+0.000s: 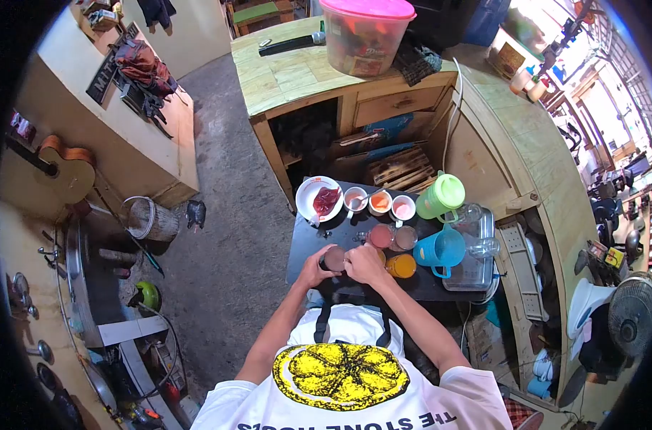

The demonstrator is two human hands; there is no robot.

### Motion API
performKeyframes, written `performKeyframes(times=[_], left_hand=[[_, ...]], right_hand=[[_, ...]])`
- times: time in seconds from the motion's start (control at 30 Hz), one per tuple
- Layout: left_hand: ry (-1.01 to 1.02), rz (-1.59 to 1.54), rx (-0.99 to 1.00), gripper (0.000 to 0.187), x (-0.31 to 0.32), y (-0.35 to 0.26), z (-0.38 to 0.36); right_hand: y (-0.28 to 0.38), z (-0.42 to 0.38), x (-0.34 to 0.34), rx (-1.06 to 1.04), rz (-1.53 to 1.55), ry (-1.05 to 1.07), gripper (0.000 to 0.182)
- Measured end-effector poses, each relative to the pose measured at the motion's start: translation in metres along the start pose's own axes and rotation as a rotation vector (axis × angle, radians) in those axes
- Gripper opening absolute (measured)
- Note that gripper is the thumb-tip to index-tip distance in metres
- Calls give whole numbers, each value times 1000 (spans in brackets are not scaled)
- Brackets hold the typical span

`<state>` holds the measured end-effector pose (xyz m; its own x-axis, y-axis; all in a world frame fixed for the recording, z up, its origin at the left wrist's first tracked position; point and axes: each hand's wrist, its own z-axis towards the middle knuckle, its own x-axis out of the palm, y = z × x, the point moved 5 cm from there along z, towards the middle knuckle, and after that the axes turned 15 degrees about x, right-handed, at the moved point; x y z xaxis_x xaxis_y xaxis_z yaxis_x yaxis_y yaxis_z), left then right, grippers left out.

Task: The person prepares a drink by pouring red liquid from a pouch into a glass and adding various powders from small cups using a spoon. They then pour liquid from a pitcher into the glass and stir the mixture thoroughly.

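My left hand (314,268) is wrapped around a glass of brownish drink (334,257) near the front of the black table (301,247). At the glass's right side is my right hand (366,264), its fingers closed; whatever is in them is hidden. Just beyond it are a glass of reddish drink (380,236) and another glass of brownish drink (405,238). A glass of orange drink (402,266) stands to the right, partly behind my right hand. Farther back sit a white plate (303,195) with a dark red packet (326,201), and white cups (403,208) with coloured contents.
On the right of the table stand a green pitcher (439,198) and a blue pitcher (439,249). Beside them is a clear plastic tray (469,282) with glassware. A wooden counter (290,86) carrying a pink-lidded tub (365,43) rises behind. A fan (634,312) stands far right.
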<state>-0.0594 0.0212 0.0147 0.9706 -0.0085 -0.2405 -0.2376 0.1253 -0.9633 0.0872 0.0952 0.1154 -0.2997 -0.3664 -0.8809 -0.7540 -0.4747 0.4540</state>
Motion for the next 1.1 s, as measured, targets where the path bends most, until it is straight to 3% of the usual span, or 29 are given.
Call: performKeyframes(times=[0.07, 0.17, 0.27, 0.37, 0.47, 0.57, 0.67, 0.77, 0.87, 0.97, 1.07, 1.1], left_hand=[[-7, -29, -32, 89, -1, -1, -1], [-19, -62, 11, 89, 0, 1, -2], [-16, -19, 18, 88, -1, -7, -1], [-11, -57, 3, 88, 0, -3, -1], [-21, -98, 0, 87, -1, -2, -2], [-26, 1, 38, 87, -1, 0, -2], [-5, -15, -5, 87, -1, -6, -1], [-6, -17, -6, 88, -1, -5, 0], [-12, -59, -8, 88, -1, -4, -1], [-21, -34, 22, 88, 0, 1, -2], [2, -48, -8, 89, 0, 2, -1], [4, -58, -16, 89, 0, 0, 0]], right_hand=[[-1, 1, 11, -11, 167, 47, 20], [10, 0, -18, -19, 167, -266, 20], [10, 1, -16, -45, 44, -284, 21], [7, -1, 1, 35, -75, -4, 19], [8, 0, -4, 26, 220, -22, 19], [12, 2, -20, -30, 175, -288, 20], [2, 3, -3, 16, -60, -144, 19], [2, 0, 6, -34, 68, 21, 18], [7, 1, -10, -15, 180, -185, 18], [5, 3, -11, -43, 56, -271, 19], [3, 2, 1, -12, -65, -10, 21], [3, 3, 1, -18, 22, -37, 21]])
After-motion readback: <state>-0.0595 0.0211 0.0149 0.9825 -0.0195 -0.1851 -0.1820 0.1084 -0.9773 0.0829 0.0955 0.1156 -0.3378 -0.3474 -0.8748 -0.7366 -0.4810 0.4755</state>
